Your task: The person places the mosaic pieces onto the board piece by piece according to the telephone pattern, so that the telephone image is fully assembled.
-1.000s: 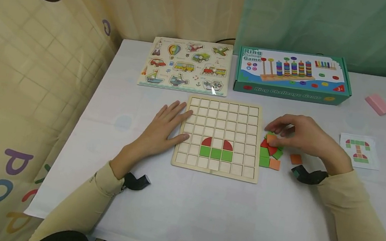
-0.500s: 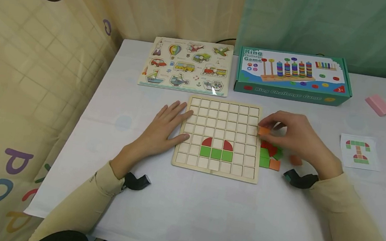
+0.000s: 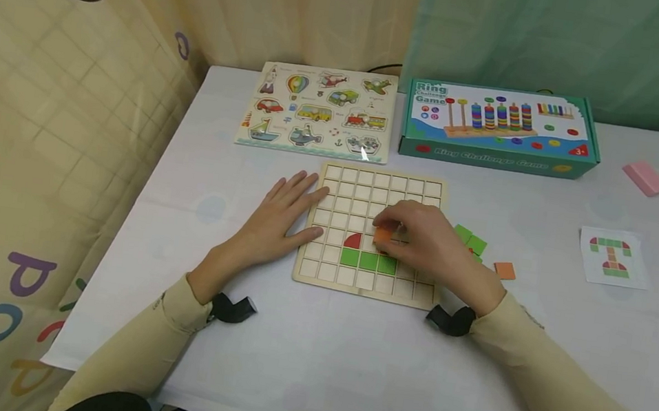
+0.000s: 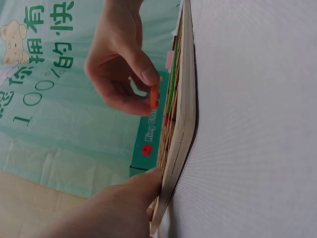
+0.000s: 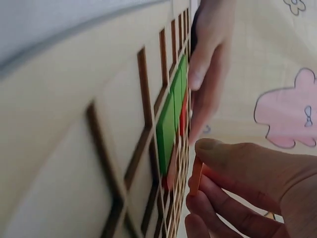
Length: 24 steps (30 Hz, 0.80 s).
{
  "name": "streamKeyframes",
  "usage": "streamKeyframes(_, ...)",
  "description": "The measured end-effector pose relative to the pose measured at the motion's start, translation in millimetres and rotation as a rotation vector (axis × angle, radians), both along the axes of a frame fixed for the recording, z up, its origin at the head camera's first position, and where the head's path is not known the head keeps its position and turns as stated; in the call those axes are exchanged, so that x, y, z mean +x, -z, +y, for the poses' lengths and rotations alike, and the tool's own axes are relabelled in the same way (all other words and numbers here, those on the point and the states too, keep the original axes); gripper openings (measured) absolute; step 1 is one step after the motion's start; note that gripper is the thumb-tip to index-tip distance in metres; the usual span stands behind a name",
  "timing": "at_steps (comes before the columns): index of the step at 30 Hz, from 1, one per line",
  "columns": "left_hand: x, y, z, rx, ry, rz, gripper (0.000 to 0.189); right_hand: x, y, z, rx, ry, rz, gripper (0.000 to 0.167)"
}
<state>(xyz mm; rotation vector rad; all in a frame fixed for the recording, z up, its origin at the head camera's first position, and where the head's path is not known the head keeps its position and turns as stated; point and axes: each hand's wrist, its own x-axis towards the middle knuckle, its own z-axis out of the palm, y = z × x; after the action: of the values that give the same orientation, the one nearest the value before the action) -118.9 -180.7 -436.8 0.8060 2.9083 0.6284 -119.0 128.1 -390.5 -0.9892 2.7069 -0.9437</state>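
Orange square in transit: over the last second the right hand (image 3: 425, 239) has moved from the loose heap of coloured tiles (image 3: 476, 244) to above the pale wooden grid board (image 3: 347, 190), pinching an orange square tile (image 3: 384, 234) between thumb and fingers.
Tile height: both wrist feeds show me its thin edge, just off the board, so it is not yet seated.
Meaning for the pattern: I judge the pick done and the placing close; the tile hangs beside a red quarter-circle tile (image 3: 352, 240), over the row above the green square tiles (image 3: 368, 261).
Left hand: the left hand (image 3: 281, 216) has not shifted; its fingers are spread, resting at the board's left edge, steadying it, I would say.
Board count: one, seven cells by seven; three green squares set in, one red quarter-circle in plain sight from the head, a second only partly shown by the right wrist feed.
Orange count: one pinched, one orange square lying loose (image 3: 505, 270) on the white-covered tabletop (image 3: 346, 360).
Heap count: two green squares show; the right arm hides the rest, so I cannot total it.
Pattern card count: one white printed card (image 3: 613, 257), right of the board.
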Motion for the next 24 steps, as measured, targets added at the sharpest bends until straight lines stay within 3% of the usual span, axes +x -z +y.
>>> streamKeyframes(5,-0.1,1.3,-0.3,-0.005,0.008,-0.003,0.073,1.0,4.5,-14,0.044,-0.027,-0.018,0.025)
streamKeyframes(19,-0.8,1.3,-1.6,-0.004,0.004,-0.003,0.073,3.8,2.0,-16,0.073,-0.048,0.013,0.020)
streamKeyframes(24,-0.8,-0.3,-2.0,-0.002,0.006,-0.005,0.072,4.7,4.9,-18,0.062,-0.089,0.032,0.026)
